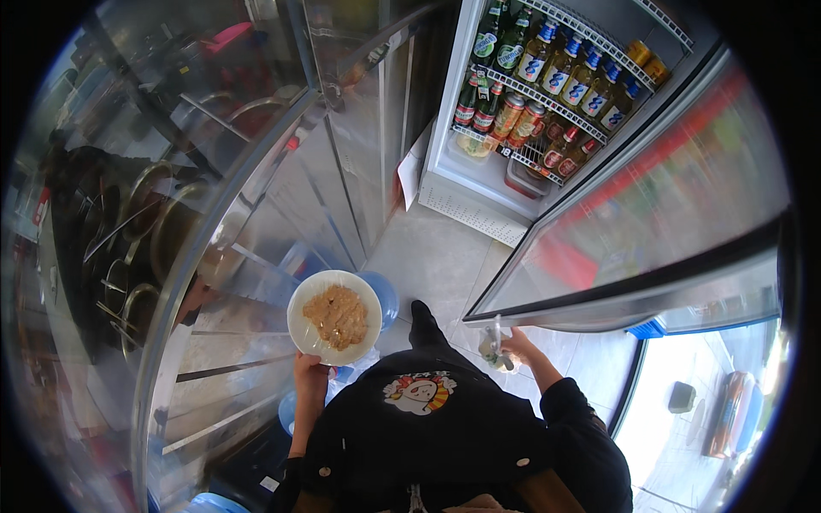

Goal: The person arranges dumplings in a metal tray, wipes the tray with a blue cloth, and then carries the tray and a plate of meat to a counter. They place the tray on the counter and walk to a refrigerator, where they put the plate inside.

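My left hand grips the near rim of a white plate. A mound of light brown minced food lies in it under shiny cling film. My right hand is beside the lower edge of the open glass refrigerator door, closed on a clear plastic bag. The bag's pale and greenish contents are too small to make out. Ahead stands the refrigerator with its inside exposed. Its low part holds a clear tub of pale food and a lidded plastic container.
Beer bottles and cans fill the wire shelves. At left, a steel counter carries several metal pots with utensils. Blue water jugs stand on the tiled floor below the plate. A bright doorway opens at right.
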Demonstrator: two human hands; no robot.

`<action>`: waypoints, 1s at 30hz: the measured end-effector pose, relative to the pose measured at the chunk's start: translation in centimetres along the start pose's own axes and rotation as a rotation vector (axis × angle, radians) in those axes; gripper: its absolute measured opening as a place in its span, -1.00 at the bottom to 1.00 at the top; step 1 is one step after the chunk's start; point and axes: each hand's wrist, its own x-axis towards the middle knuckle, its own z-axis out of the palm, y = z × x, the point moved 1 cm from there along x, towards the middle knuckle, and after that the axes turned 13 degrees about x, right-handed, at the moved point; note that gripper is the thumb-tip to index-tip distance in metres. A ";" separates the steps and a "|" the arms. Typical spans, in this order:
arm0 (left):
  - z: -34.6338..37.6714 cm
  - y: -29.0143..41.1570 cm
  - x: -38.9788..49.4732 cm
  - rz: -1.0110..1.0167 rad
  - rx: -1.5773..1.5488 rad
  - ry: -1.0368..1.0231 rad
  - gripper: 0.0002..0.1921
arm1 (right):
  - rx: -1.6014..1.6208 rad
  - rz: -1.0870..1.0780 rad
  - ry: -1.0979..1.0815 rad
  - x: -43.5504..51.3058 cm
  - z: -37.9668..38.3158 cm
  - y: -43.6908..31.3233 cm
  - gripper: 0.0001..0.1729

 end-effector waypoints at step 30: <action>19.1 -6.6 28.7 -0.329 0.200 0.141 -0.52 | 1.260 -0.141 0.076 51.4 -12.2 -18.6 -0.55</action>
